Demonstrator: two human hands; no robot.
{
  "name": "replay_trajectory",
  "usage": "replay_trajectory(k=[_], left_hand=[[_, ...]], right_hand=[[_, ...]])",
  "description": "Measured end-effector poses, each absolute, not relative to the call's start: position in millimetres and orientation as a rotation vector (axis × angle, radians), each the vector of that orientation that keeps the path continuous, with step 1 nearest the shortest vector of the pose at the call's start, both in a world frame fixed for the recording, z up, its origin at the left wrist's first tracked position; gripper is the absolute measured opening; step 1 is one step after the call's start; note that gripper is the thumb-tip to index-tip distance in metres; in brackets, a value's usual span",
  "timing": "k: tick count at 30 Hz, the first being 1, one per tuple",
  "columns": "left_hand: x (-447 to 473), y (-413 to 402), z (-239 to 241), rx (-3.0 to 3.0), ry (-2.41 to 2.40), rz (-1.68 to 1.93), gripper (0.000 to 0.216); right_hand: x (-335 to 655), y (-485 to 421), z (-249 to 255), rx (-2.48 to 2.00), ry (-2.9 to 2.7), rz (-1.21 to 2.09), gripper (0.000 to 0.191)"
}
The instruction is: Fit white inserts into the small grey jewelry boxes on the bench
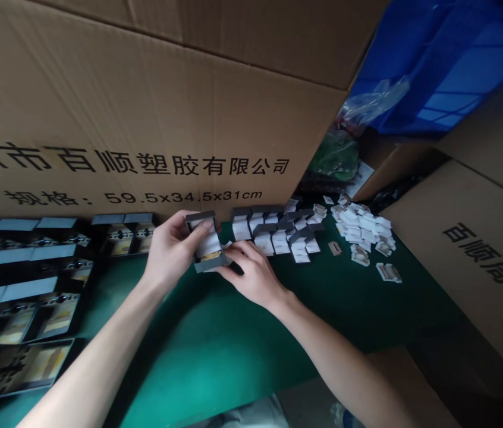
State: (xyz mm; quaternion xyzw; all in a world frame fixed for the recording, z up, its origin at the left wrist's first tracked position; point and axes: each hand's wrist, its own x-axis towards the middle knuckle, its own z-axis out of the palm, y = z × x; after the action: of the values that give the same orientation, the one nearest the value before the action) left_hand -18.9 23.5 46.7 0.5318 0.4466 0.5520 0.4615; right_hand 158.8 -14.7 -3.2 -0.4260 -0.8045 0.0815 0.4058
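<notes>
Between my two hands is a small dark hinged box (pixel 208 242), lid raised, with a white lining and a yellowish patch at its lower end. My left hand (pixel 172 246) grips its left side, the thumb pressed onto the white inside. On the lower right edge, the fingers of my right hand (pixel 251 270) close against the box; a small pale piece seems to show by the fingertips, too blurred to name. Just behind my right hand stand several dark-lidded boxes with white linings (pixel 273 232).
Rows of open dark boxes (pixel 32 255) stand on the green table (pixel 216 345) at left. A heap of small white pieces (pixel 362 226) lies at right. A large cardboard carton (pixel 153 107) walls off the back; another carton (pixel 470 238) and a blue bin (pixel 439 65) stand right.
</notes>
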Motion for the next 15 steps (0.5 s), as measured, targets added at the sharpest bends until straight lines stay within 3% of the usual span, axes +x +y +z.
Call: replay_trajectory(k=[7, 15], left_hand=[[-16.5, 25.5, 52.8, 1.038, 0.98, 1.449, 0.028], [-18.3, 29.9, 49.3, 0.842, 0.98, 1.422, 0.028]], right_hand=[[158.6, -16.5, -4.1, -1.1, -2.114, 0.237, 0.024], [159.0, -16.1, -4.2, -1.136, -2.224, 0.222, 0.015]])
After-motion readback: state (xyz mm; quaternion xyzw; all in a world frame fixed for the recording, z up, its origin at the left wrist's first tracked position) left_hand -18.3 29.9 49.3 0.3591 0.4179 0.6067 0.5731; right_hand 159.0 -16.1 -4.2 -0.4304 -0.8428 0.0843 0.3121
